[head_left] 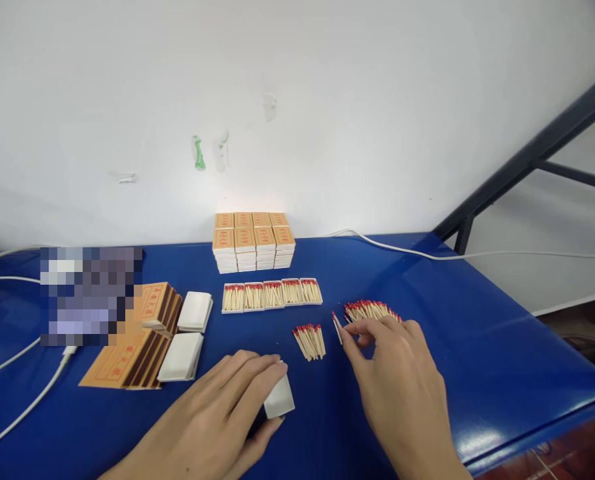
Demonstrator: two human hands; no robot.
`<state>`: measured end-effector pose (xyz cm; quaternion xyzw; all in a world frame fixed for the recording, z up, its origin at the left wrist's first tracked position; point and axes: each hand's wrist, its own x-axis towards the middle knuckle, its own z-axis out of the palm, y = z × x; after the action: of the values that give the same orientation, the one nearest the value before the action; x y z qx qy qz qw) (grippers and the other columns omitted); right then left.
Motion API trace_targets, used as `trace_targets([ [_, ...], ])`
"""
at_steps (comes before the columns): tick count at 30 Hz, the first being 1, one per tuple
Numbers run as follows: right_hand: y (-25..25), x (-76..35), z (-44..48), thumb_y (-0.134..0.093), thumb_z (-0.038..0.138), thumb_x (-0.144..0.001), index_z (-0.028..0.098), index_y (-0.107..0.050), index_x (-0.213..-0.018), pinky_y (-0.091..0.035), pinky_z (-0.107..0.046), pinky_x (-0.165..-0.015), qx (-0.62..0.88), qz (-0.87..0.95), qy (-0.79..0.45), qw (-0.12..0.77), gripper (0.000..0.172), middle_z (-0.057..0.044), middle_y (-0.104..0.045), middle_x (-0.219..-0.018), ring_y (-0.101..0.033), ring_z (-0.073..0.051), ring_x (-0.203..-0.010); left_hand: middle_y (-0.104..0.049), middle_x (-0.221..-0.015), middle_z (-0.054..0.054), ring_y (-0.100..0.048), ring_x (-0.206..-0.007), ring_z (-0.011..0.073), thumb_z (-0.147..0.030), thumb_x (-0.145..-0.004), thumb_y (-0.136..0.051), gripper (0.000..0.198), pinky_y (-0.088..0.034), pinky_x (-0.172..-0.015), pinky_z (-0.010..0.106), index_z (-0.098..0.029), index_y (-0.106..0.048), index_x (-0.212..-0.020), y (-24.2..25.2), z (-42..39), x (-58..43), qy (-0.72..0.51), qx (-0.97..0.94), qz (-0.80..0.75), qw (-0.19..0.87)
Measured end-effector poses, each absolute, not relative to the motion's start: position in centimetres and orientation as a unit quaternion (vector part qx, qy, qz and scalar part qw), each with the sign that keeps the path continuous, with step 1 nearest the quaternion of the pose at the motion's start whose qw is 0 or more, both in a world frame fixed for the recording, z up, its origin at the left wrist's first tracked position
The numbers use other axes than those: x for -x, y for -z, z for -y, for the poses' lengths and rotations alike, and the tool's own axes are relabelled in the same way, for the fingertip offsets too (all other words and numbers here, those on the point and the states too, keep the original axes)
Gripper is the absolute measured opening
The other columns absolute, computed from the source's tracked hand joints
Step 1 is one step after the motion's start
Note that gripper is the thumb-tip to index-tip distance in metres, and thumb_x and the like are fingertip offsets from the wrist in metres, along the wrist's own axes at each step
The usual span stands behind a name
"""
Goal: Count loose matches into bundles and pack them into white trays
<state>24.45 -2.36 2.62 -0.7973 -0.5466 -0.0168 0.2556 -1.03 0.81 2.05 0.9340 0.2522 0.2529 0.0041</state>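
Left hand (222,403) has got a white tray (280,399) gripped; right hand (397,367), off to that tray's right, is pinching a match (336,327).

1. A small white tray (280,401) is gripped at its edges by the left hand (227,397) and is partly covered by it.
2. A thin red-tipped match (336,325) is pinched upright or tilted, tip away, by the right hand (400,370); whether it is single cannot be told.
3. A loosely fanned bunch of matches (311,343) is laid between both hands, red tips away.
4. A larger match heap (370,311) is partly hidden by the right hand.
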Motion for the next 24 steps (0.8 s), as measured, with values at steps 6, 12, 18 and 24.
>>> trace_targets([
  [6,-3.6,-22.7,2.4,-0.069,0.036,-0.096,0.027,-0.076,-0.082,-0.047,-0.038,-0.071,0.784,0.548,-0.054,0.286,0.018,-0.006,-0.074,-0.087,-0.065,-0.029,-0.093,-0.08,-0.129,0.012,-0.082,-0.116,0.0242,-0.029,-0.118,-0.044,0.034,-0.069,-0.1,0.036,-0.013,-0.06,-0.143,-2.6,-1.0,1.0,-0.23,-0.94,-0.251,0.016],
  [12,-3.4,-21.7,1.9,-0.071,0.034,-0.096,0.026,-0.073,-0.074,-0.043,-0.034,-0.064,0.781,0.558,-0.072,0.271,0.024,-0.005,-0.071,-0.08,-0.063,-0.027,-0.086,-0.08,-0.132,0.012,-0.081,-0.118,0.0253,-0.027,-0.118,-0.044,0.033,-0.068,-0.102,0.039,-0.014,-0.059,-0.144,-2.1,-0.9,1.1,-0.242,-0.938,-0.248,0.015],
  [18,-3.7,-22.1,2.3,-0.071,0.04,-0.095,0.026,-0.073,-0.074,-0.046,-0.036,-0.068,0.788,0.546,-0.091,0.269,0.026,-0.005,-0.071,-0.083,-0.064,-0.027,-0.088,-0.08,-0.131,0.013,-0.081,-0.118,0.0255,-0.027,-0.118,-0.044,0.034,-0.069,-0.1,0.037,-0.012,-0.059,-0.144,-2.4,-0.9,1.2,-0.224,-0.942,-0.249,0.011],
  [24,-3.8,-22.5,2.6,-0.072,0.039,-0.092,0.027,-0.073,-0.072,-0.046,-0.039,-0.072,0.805,0.53,-0.1,0.247,0.023,-0.005,-0.072,-0.085,-0.065,-0.029,-0.092,-0.08,-0.13,0.012,-0.081,-0.118,0.0246,-0.028,-0.118,-0.044,0.033,-0.069,-0.099,0.036,-0.012,-0.06,-0.143,-2.5,-1.0,1.0,-0.232,-0.941,-0.247,0.007],
])
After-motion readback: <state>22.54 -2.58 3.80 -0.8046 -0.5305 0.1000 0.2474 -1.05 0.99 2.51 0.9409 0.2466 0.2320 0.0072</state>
